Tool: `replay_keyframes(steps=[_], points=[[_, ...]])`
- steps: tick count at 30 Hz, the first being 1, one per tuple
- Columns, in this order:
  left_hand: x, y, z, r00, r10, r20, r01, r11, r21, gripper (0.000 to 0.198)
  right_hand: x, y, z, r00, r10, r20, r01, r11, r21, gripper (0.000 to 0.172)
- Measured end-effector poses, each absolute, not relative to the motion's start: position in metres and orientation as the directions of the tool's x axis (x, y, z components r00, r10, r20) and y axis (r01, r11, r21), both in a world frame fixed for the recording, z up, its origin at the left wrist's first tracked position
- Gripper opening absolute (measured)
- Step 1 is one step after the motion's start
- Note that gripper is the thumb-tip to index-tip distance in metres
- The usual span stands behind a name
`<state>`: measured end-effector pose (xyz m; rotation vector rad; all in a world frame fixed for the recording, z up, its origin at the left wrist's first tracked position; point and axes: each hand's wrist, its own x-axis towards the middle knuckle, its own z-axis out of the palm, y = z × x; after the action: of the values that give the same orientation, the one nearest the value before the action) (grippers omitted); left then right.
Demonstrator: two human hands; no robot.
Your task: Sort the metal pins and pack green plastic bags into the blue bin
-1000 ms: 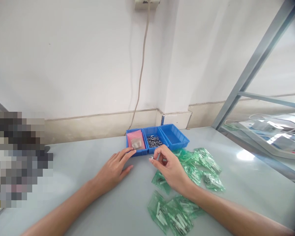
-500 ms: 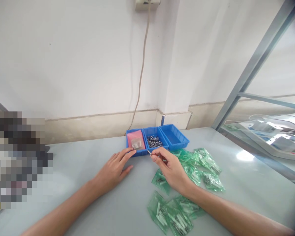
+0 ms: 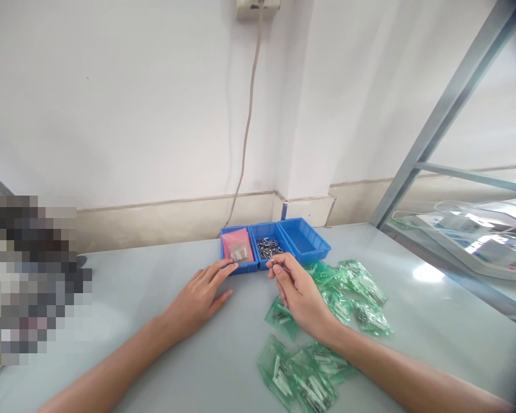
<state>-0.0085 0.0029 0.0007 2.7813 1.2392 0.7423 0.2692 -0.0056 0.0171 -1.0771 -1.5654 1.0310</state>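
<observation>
At bin edge (image 3: 248,268), left hand (image 3: 199,295) rests loose — tabletop (image 3: 247,310) between — right hand (image 3: 298,292) pinches metal (image 3: 272,261).

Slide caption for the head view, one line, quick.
Left hand at a blue bin, right hand pinching a small piece, green bags of parts nearby.

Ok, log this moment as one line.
left hand: fingertips at front rim of left blue bin; right hand: grip on small piece, mostly hidden; middle blue bin: metal pieces; green packets: on table
</observation>
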Motion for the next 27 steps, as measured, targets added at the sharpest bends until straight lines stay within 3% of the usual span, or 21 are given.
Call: replay_keyframes(steps=[17, 27], points=[[-0.0094, 0.0034, -0.0003, 0.577, 0.706, 0.410, 0.699, -0.687, 0.201, 0.055, 0.2681, -0.0070, 0.0251, -0.189, 0.941, 0.281, 0.217, 0.320, -0.922, 0.011], [-0.0091, 0.0027, -0.0005, 0.578, 0.713, 0.398, 0.704, -0.682, 0.199, 0.055, 0.2694, -0.0065, 0.0211, -0.213, 0.944, 0.253, 0.242, 0.302, -0.922, 0.018]])
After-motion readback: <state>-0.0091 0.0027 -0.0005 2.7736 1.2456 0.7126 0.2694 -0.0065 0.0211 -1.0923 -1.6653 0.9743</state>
